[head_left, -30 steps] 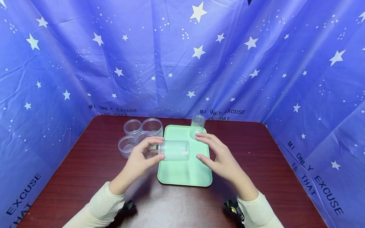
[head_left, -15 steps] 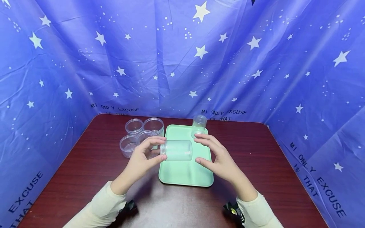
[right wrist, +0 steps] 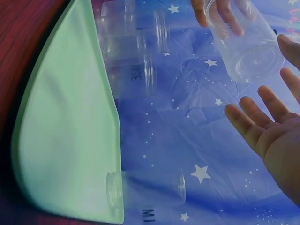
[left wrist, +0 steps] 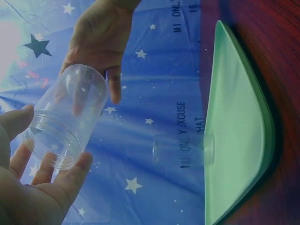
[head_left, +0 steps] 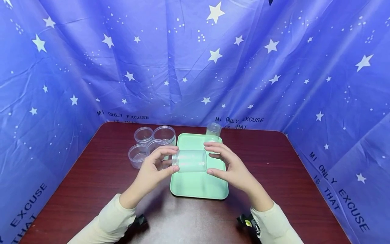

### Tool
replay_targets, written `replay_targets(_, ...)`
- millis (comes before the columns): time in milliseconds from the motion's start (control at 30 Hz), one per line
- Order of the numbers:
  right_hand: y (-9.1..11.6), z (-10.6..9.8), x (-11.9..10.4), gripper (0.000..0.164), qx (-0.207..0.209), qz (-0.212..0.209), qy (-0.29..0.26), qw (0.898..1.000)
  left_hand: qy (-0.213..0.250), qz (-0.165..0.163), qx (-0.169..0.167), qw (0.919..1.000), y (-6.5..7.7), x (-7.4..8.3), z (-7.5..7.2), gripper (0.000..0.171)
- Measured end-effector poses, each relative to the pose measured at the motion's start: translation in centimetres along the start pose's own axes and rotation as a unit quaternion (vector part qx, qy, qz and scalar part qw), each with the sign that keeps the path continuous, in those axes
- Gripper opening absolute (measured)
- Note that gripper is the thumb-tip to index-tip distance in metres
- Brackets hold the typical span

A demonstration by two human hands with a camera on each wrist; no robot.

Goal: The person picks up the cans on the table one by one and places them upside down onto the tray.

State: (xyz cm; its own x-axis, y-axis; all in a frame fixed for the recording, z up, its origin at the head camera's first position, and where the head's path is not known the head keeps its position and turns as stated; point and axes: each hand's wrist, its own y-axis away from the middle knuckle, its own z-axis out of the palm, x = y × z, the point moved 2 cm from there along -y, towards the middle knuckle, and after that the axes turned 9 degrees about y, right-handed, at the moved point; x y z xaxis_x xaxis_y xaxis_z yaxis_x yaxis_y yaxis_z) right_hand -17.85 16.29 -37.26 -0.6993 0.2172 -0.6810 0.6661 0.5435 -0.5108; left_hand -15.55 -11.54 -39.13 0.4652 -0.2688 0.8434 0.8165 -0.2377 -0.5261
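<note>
A clear plastic jar (head_left: pixel 192 161) lies sideways in the air above a light green tray (head_left: pixel 198 189). My left hand (head_left: pixel 153 166) grips its threaded neck, thumb below and fingers above in the head view. My right hand (head_left: pixel 230 166) is at the other end, its fingers spread around the jar's closed base. In the right wrist view a gap shows between most of those fingers and the jar (right wrist: pixel 248 51); whether the thumb touches cannot be told. Another clear jar (head_left: pixel 214 130) stands upside down at the tray's far right corner, its threaded end on the tray.
Several round clear containers (head_left: pixel 138 156) stand close together left of the tray on the dark red wooden table (head_left: pixel 100 162). The left hand partly hides the nearest ones. A blue star-printed curtain (head_left: pixel 182 67) encloses the table's back and sides.
The right hand has moved slightly left, closer to the jar's base, and its fingers have come to the jar's end. The left hand keeps its grip on the jar. The view has shifted slightly.
</note>
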Motion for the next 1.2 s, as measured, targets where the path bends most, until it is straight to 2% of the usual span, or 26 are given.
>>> replay_targets(200, -1.0, 0.5, -0.1, 0.062, -0.010, 0.030, -0.042, 0.999, 0.019, 0.001, 0.002, 0.9998, 0.0, 0.1, 0.0, 0.046)
replay_targets(500, -1.2, 0.8, -0.4, 0.059, -0.015, 0.039, -0.080, 0.996, 0.027, 0.000, 0.011, 0.9996, -0.1, 0.4, 0.0, 0.045)
replay_targets(1200, -1.1, 1.1, -0.1, 0.060, 0.003, 0.052, -0.091, 0.995, 0.024, -0.009, 0.008, 0.9996, -0.1, 0.5, -0.1, 0.045)
